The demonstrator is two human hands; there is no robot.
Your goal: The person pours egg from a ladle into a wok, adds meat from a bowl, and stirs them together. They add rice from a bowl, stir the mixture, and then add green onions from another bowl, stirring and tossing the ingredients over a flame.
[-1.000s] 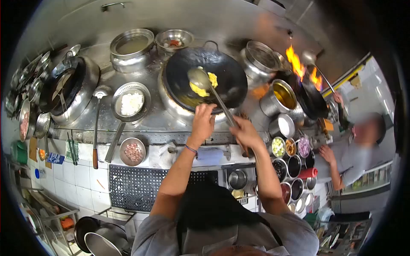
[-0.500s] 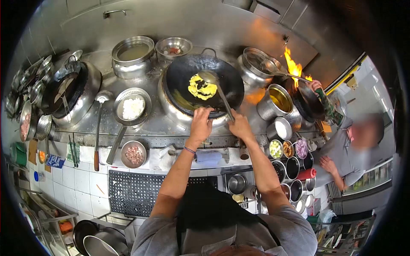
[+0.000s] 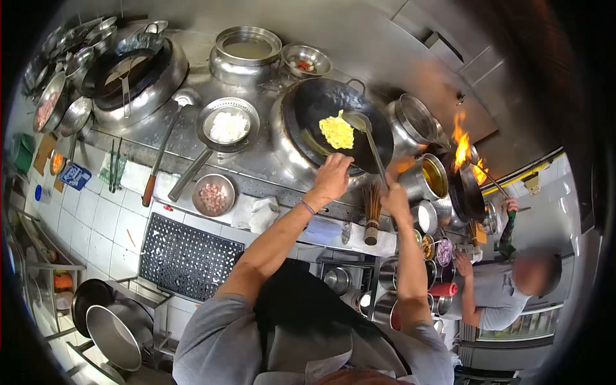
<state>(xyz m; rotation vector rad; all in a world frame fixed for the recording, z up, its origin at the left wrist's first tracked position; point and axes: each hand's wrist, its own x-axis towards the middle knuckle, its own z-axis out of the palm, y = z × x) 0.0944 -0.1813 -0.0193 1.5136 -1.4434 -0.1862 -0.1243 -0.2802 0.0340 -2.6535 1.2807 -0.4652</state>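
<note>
There are one yellow food mass (image 3: pixel 337 131), one red bottle (image 3: pixel 443 289), one black mat (image 3: pixel 187 256) and two thin sticks (image 3: pixel 111 168).

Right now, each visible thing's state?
Round black wok: uncovered.
Yellow egg: clumped, in wok.
Long steel ladle: in right hand.
Round perforated steel strainer: holding white food.
Small round steel bowl: holding pink dice.
Deep steel pot: open, holding yellow liquid.
Tall orange flame: burning.

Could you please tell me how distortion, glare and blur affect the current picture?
Head view: strong fisheye curvature, with black surrounding the image at the edges; head view: bright glare on the steel stove top and an orange glow on the wall near the flames; head view: the co-worker's head is heavily blurred, while the egg is fairly clear.
</note>
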